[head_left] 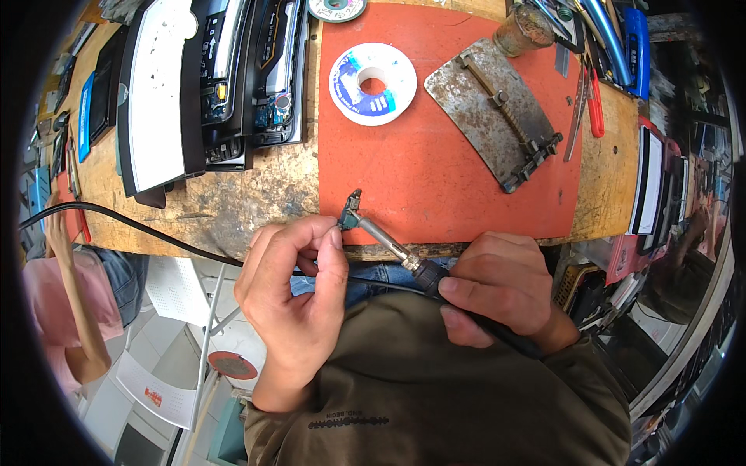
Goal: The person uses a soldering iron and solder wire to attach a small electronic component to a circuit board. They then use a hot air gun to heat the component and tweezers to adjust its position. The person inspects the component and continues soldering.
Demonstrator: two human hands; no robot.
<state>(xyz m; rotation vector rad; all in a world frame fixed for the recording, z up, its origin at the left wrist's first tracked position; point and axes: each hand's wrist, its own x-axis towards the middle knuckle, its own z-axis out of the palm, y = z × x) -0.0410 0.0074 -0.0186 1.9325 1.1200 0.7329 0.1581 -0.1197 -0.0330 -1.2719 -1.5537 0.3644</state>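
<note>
My left hand (295,295) pinches a small green circuit board with dark metal parts (350,213) between thumb and finger, just over the near edge of an orange mat (435,210). My right hand (493,287) grips a soldering iron (392,248) by its black handle, its metal barrel slanting up-left to the small board, where the tip meets or nearly meets it. A black cable (140,224) runs across the bench at left. Beyond my hands lie a white-and-blue spool (373,102) and a stained metal clamp plate (466,116).
Opened phones in dark boxes (268,116) fill the back left. A rusty jar (522,35), tweezers and red-handled tools (596,116) stand at back right. Another person (78,318) works at the left beside a white folding chair (151,392). Stacked items (649,179) line the right edge.
</note>
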